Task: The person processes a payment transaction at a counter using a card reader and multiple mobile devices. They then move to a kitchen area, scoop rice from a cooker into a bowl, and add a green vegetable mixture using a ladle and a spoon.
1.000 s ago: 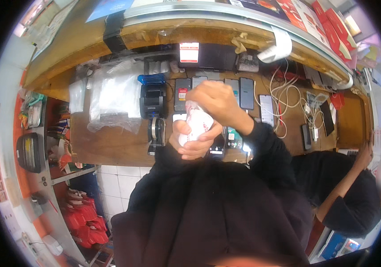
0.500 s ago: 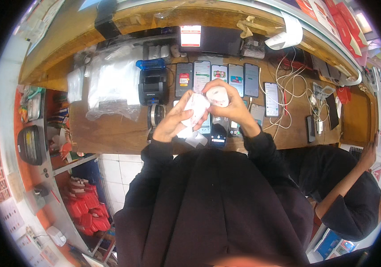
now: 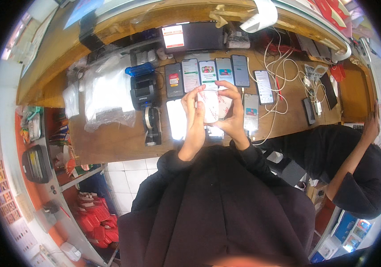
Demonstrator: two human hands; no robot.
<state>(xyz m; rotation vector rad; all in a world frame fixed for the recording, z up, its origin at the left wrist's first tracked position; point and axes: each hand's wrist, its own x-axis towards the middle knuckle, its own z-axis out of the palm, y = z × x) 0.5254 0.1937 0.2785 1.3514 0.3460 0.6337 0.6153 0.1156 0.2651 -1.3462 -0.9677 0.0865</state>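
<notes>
Between my two hands, above the row of phones, is white paper with red print (image 3: 208, 107). It looks like a strip off a roll, and its near end is bright with glare. My left hand (image 3: 192, 127) has its fingers closed on the paper's left side. My right hand (image 3: 235, 116) curls round the right side, where a second printed white piece (image 3: 224, 106), perhaps the roll, shows between thumb and fingers. Beyond my fingertips lies a phone with a lit screen (image 3: 208, 73). Another bright-screened phone (image 3: 176, 119) is beside my left hand.
Left of the phones stand a black receipt printer (image 3: 143, 94) and a tape dispenser (image 3: 152, 127). Clear plastic bags (image 3: 108, 91) lie farther left. White cables (image 3: 284, 71) tangle at the right. Another person's arm (image 3: 355, 167) is at the far right.
My hands have come together round the paper, which had been a strip in my left hand and a roll in my right. The whole view has shifted, with the desk things farther left.
</notes>
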